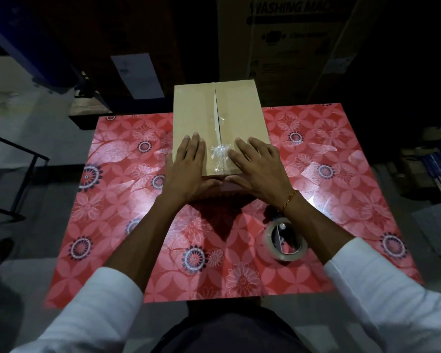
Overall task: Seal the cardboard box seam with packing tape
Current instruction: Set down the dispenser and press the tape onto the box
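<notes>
A brown cardboard box stands at the far middle of the table, its two top flaps closed with a seam running away from me. Crinkled clear tape lies over the near end of the seam. My left hand lies flat on the left flap, fingers spread, thumb down over the front edge. My right hand lies flat on the right flap the same way. A roll of clear packing tape rests on the table under my right forearm.
The table wears a red floral cloth. A large washing machine carton stands behind the table. A black metal frame is on the floor at left, and stacked items sit at right.
</notes>
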The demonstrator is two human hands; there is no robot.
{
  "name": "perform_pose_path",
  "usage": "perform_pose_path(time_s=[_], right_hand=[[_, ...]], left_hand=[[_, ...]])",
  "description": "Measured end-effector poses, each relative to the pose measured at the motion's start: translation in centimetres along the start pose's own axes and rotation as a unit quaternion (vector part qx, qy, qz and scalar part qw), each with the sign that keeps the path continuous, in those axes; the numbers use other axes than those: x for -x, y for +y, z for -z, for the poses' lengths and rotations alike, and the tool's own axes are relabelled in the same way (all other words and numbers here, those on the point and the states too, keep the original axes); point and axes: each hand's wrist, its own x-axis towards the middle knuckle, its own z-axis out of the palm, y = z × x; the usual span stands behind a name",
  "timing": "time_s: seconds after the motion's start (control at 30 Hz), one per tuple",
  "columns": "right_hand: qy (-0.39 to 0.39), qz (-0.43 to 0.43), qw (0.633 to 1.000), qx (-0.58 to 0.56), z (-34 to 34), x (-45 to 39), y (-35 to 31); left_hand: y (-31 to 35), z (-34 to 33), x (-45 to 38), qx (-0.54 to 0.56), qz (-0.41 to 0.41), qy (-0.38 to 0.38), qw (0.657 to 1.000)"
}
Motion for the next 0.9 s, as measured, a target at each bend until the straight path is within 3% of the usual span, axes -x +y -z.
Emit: perform_pose_path(time_s=[0.33, 0.5, 0.9], right_hand=[[-0.057, 0.055, 0.997, -0.016, 0.1, -0.1, 1.9], [-0.052, 0.021, 0.998, -0.016, 0.5, -0.7, 0.8], [-0.044, 0.037, 0.998, -0.010, 0.2, 0.0, 1.1]], left_hand=[[-0.6, 0.4, -0.2, 0.032, -0.032, -0.038, 0.998], [0.0, 0.3, -0.2, 0.045, -0.011, -0.010, 0.999], [-0.6, 0.1, 0.4, 0.010, -0.052, 0.018, 0.998]])
